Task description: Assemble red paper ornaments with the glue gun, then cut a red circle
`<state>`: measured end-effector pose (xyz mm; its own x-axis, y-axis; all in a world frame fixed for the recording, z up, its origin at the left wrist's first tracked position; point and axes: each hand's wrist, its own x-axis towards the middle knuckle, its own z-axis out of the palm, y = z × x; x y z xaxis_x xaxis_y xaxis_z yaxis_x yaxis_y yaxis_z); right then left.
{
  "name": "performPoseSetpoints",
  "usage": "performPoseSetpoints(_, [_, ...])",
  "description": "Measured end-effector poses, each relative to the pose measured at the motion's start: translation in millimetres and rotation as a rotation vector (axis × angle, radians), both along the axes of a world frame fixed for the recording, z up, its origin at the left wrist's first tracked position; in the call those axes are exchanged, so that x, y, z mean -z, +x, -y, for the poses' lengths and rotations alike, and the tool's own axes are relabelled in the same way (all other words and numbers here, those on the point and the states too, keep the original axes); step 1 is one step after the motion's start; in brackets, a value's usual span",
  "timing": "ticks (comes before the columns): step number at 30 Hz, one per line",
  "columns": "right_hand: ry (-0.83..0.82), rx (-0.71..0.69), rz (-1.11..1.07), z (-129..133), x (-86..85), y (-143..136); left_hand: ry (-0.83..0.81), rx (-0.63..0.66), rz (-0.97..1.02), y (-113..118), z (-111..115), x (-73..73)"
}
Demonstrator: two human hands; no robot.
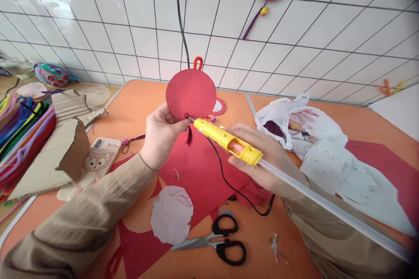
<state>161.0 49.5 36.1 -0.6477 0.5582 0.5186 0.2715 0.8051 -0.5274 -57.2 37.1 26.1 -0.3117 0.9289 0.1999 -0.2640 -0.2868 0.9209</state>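
Observation:
A round red paper disc (191, 91) with a red loop at its top is held up by my left hand (163, 133), whose thumb and fingers pinch its lower edge. From that edge hangs a small dark red tassel (189, 136). My right hand (262, 157) is wrapped round a yellow glue gun (225, 139), with a long clear glue stick (314, 196) coming out of its rear. The gun's nozzle is at the disc's lower edge, beside my left thumb and the top of the tassel.
Black-handled scissors (225, 242) and a round white paper (172, 214) lie in front, over red paper (196, 174). Cardboard (46, 157), a phone (102, 157) and coloured pipe cleaners (26, 139) are at left; a plastic bag (307, 124) is at right. A black cord crosses the middle.

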Motion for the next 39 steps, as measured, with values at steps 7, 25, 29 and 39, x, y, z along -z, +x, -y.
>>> performPoseSetpoints(7, [-0.008,0.011,-0.027,0.0,3.2,-2.9,0.004,0.008,-0.002,0.0,-0.1,2.7])
performPoseSetpoints(25, [0.028,0.021,0.022,-2.5,2.6,-1.7,-0.009,0.012,-0.009,-0.5,0.1,4.3])
performPoseSetpoints(29, [0.062,0.024,0.007,-2.4,2.7,-0.8,-0.007,0.019,0.003,0.1,0.4,3.8])
performPoseSetpoints(39, [0.063,0.021,-0.007,-3.0,3.8,-0.4,-0.008,0.017,0.004,1.1,0.0,3.9])
